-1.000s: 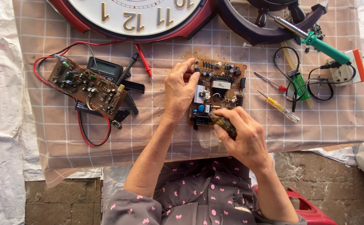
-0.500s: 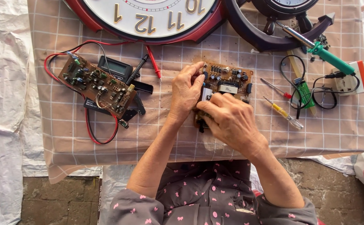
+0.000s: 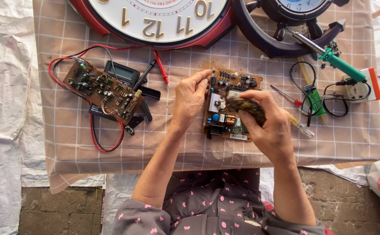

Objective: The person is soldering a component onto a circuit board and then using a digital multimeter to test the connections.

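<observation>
Since a second ago my right hand (image 3: 270, 126) has carried its gripped, dark-bristled brush (image 3: 246, 106) farther across the brown circuit board (image 3: 231, 102) lying mid-worktop, while my left hand (image 3: 190, 98), fingers loosely curled, steadies the board's left edge.

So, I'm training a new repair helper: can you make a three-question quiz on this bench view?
1. True or false: the left hand rests on the left edge of the circuit board in front of the person.
2. What does the right hand hold over that board?
A. a dark brush
B. the green soldering iron
C. a red probe
3. What lies on the checked cloth left of the hands, ringed by red and black leads?

Key
1. True.
2. A: the brush. The soldering iron lies untouched at the upper right.
3. A second circuit board, lying partly over a black multimeter.
</observation>
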